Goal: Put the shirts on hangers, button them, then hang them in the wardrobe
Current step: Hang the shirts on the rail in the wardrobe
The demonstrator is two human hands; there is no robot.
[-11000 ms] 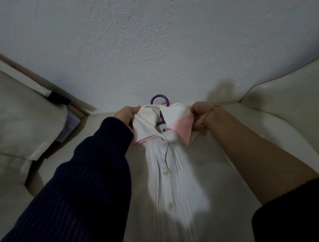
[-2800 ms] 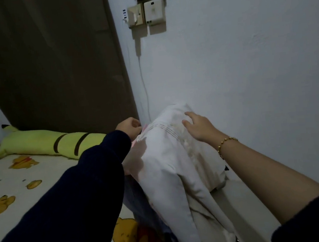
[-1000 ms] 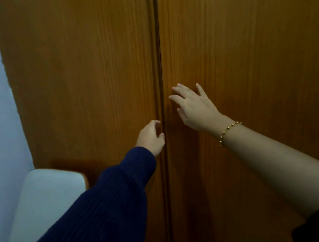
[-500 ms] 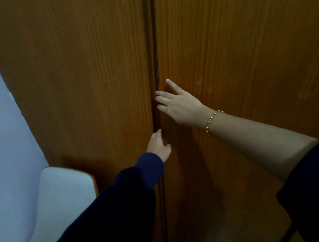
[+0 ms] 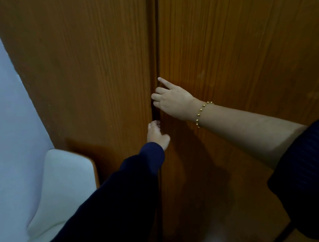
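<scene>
Left hand point(image 5: 157, 134), right hand point(image 5: 173, 100) now hooking wardrobe point(image 5: 90, 69) seam.

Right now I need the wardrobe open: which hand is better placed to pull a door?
Right, likely: right hand hooks fingers into the door gap; left hand only touches it lower down.

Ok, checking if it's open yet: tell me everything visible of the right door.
The right door is a plain panel, orange-brown wood grain, glossy low down, no handle in view. It stands barely ajar: a dark slit parts it from the left door. The right hand hooks fingers round its edge; the left hand reaches the slit below.
</scene>
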